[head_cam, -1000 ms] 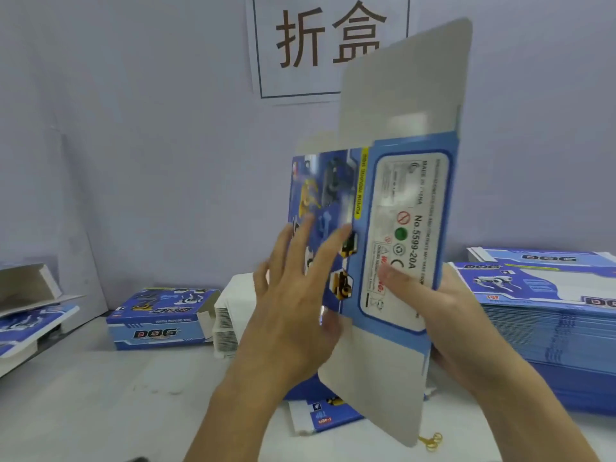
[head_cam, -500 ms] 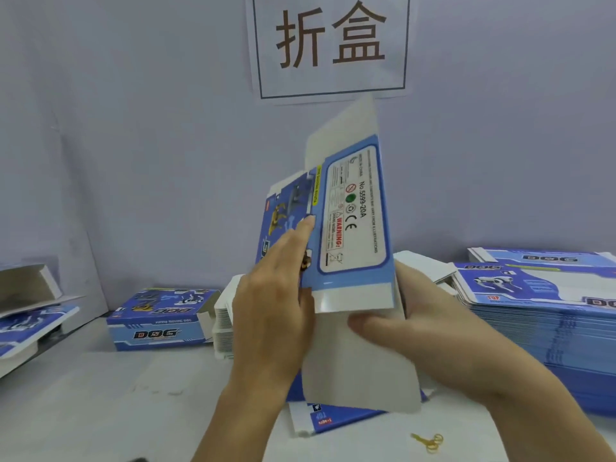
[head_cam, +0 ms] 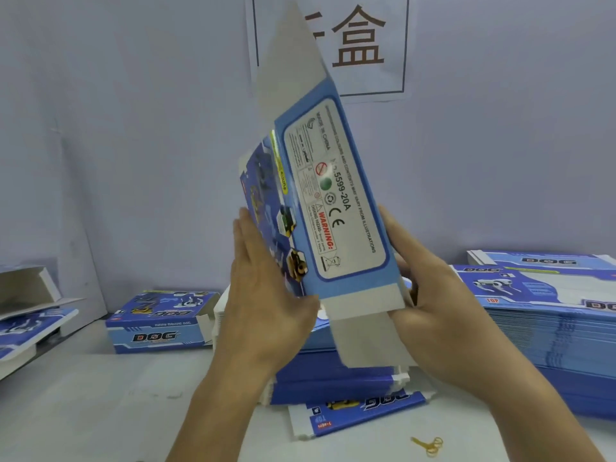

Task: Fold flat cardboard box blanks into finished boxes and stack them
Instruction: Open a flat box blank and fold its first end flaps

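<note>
I hold a blue cardboard box [head_cam: 333,208] upright in front of me, opened into a tube, its white label side facing me. A grey end flap sticks up at the top and another hangs down at the bottom. My left hand [head_cam: 266,308] presses flat against the box's picture side on the left. My right hand [head_cam: 430,301] grips the right side near the lower end. Under my hands lies a low pile of flat blue blanks [head_cam: 340,385]. One folded box [head_cam: 160,321] rests on the table at the back left.
A tall stack of flat blanks [head_cam: 550,321] fills the right side. A white bundle [head_cam: 220,315] stands behind my left hand. At the left edge lie opened boxes [head_cam: 26,315]. A yellow rubber band [head_cam: 428,445] lies on the grey table [head_cam: 100,395]. A paper sign [head_cam: 360,45] hangs on the wall.
The box has tilted with its top to the left and risen. My right hand has moved from the lower flap to the box's right side. My left hand stays on the picture side.
</note>
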{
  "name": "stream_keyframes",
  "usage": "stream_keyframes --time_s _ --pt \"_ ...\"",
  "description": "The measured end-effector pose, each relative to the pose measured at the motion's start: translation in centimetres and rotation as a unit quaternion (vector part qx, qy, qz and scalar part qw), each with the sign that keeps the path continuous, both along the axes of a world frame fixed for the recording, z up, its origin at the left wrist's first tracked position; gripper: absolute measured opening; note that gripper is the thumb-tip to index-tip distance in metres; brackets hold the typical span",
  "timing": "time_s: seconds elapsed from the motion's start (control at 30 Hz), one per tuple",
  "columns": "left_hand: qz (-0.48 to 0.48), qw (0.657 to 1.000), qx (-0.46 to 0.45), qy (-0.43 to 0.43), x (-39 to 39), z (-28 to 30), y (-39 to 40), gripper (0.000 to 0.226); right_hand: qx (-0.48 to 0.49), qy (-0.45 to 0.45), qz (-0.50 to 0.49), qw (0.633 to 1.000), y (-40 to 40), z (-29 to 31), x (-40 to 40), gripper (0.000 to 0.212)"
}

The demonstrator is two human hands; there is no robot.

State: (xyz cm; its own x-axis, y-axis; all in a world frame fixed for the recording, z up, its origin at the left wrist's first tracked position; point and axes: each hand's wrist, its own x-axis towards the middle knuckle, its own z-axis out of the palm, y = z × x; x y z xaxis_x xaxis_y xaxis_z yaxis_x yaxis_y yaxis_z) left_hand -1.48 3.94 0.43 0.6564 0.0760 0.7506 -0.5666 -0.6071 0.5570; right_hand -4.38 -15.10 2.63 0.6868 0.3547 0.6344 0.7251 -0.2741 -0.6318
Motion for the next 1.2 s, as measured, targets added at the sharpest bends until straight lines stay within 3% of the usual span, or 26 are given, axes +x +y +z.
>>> stream_keyframes --time_s 0.13,0.27,0.37,0.43,0.5,0.6,0.7,0.77,0.83,1.0,1.1,1.2 --pt "0.042 0.994 -0.102 -0.028 0.7 -0.7 0.3 0.095 0.034 -0.010 0.054 0.998 0.6 0.3 -0.5 0.093" --pt "0.055 0.989 -0.115 -0.079 0.5 -0.7 0.3 0.047 0.020 0.032 0.000 0.999 0.0 0.2 0.1 0.094" --pt "0.042 0.990 -0.106 -0.079 -0.1 -0.1 -0.5 0.062 0.011 0.026 -0.107 0.994 -0.1 -0.4 0.4 0.083" --pt "-0.021 0.992 -0.092 -0.087 -0.8 0.3 -1.2 0.063 0.002 -0.014 -0.189 0.982 -0.1 -0.6 0.5 0.073" --pt "-0.079 0.993 -0.048 -0.077 -0.8 0.2 -1.3 0.061 0.018 -0.026 -0.213 0.977 -0.6 -1.0 1.0 0.077" --pt "-0.166 0.985 -0.033 -0.022 -0.8 0.4 -0.8 0.097 0.003 -0.034 -0.234 0.972 -0.8 -1.4 1.4 0.087" --pt "-0.247 0.968 -0.031 0.028 -1.5 1.0 -0.3 0.110 0.014 -0.030 -0.216 0.976 -1.1 -1.9 2.0 0.094" --pt "-0.289 0.956 -0.042 0.043 -1.9 1.3 -0.3 0.101 0.011 -0.030 -0.204 0.978 -1.1 -2.2 2.3 0.095" --pt "-0.316 0.939 -0.116 0.074 -2.5 1.9 -0.8 0.086 -0.001 -0.040 -0.191 0.981 -0.5 -2.3 2.5 0.093" --pt "-0.254 0.929 -0.266 0.048 -2.3 2.2 -2.2 0.096 -0.019 -0.063 -0.153 0.986 1.3 -2.6 2.4 0.087" --pt "-0.235 0.936 -0.258 0.040 -1.6 2.1 -1.5 0.069 -0.019 -0.035 -0.101 0.994 1.0 -2.1 1.8 0.093" --pt "-0.225 0.945 -0.235 0.004 -1.5 2.2 -0.4 0.062 -0.042 0.062 0.049 0.996 -0.7 -1.3 0.8 0.096"
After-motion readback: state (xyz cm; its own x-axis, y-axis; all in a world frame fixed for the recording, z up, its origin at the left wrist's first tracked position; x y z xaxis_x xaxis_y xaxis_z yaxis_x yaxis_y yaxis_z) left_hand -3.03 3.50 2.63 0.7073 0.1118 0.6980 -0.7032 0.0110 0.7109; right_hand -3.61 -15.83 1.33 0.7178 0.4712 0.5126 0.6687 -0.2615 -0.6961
